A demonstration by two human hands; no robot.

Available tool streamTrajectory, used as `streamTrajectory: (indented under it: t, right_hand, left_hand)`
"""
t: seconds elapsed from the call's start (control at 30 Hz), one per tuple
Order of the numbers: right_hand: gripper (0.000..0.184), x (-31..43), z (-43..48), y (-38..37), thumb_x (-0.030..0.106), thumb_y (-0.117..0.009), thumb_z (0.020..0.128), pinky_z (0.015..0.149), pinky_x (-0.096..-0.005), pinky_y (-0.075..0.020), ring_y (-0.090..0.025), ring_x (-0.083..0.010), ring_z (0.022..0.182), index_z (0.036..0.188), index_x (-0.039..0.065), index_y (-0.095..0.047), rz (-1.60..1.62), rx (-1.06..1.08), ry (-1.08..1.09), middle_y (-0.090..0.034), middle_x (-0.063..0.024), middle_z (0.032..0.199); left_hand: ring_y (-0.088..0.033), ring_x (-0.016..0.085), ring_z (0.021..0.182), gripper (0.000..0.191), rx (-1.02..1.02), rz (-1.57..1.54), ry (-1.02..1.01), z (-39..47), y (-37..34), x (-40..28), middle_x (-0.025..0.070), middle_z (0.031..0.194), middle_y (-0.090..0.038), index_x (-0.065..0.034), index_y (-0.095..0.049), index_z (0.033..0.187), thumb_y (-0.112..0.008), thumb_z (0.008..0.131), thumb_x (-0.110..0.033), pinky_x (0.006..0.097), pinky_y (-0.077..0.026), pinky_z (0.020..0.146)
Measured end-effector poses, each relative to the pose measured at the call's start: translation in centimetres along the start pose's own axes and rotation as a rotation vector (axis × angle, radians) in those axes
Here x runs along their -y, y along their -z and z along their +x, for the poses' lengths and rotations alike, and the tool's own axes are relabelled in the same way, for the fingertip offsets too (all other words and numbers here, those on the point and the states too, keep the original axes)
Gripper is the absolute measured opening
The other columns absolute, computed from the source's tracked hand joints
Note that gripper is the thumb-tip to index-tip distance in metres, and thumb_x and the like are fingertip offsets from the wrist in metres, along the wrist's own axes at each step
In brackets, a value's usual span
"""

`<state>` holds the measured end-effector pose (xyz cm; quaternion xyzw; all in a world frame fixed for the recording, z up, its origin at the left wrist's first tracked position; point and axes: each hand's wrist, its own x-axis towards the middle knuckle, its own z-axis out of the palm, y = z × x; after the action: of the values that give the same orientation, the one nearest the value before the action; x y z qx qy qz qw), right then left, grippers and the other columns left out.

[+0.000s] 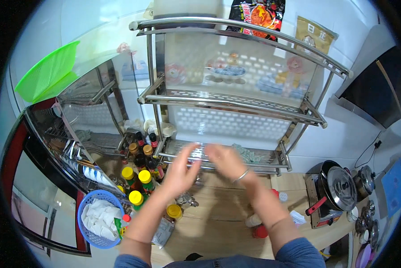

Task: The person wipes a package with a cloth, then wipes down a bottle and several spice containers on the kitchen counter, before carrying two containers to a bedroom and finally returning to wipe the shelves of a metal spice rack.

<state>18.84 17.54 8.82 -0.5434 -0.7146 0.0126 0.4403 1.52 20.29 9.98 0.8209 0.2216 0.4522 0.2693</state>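
My left hand (183, 169) is raised in front of the lowest shelf (270, 157) of a stainless steel rack. Its thumb stands apart from the fingers, and nothing shows in its grasp. Close beside it is my right hand (225, 160), blurred, with a bracelet (242, 175) at the wrist. A gap separates the two hands. Whether the right fingers hold anything is not clear. A grey-green cloth (245, 153) lies on the shelf just behind the right hand. Below the hands stretches a wood-grain countertop (217, 211).
Sauce bottles with yellow caps (144, 176) crowd the left, beside a blue plastic basket (81, 222) holding white cloth. A glass-fronted cabinet (100, 144) stands behind them. Red-lidded jars (260, 231) are near my right forearm. A lidded pan (341, 188) sits on a stove at right.
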Motion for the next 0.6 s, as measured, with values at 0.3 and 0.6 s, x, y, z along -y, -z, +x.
streamTrajectory:
  t: [0.3,0.6]
  right_hand:
    - [0.026,5.7,18.2,25.8,0.023,-0.053,0.08,0.062,-0.0268,-0.0461,-0.059,-0.0142,0.069,0.092,0.001,-0.059,-0.384,-0.742,0.19,-0.062,-0.0088,0.079]
    - [0.034,5.5,23.4,28.5,0.024,-0.066,0.069,0.039,-0.0273,-0.0426,-0.058,-0.0163,0.05,0.078,-0.006,-0.054,-0.18,-0.342,-0.409,-0.055,-0.0088,0.061]
  left_hand:
    - [-0.036,0.031,0.115,0.045,-0.436,0.617,-0.663,20.4,5.2,-10.3,0.0152,0.12,-0.043,-0.0052,-0.038,0.119,-0.051,0.08,-0.024,0.0396,-0.027,0.096]
    - [-0.027,0.029,0.119,0.051,-0.501,0.89,-0.59,23.5,4.9,-8.2,0.0126,0.124,-0.035,-0.0066,-0.031,0.123,-0.047,0.082,-0.033,0.0457,-0.015,0.1]
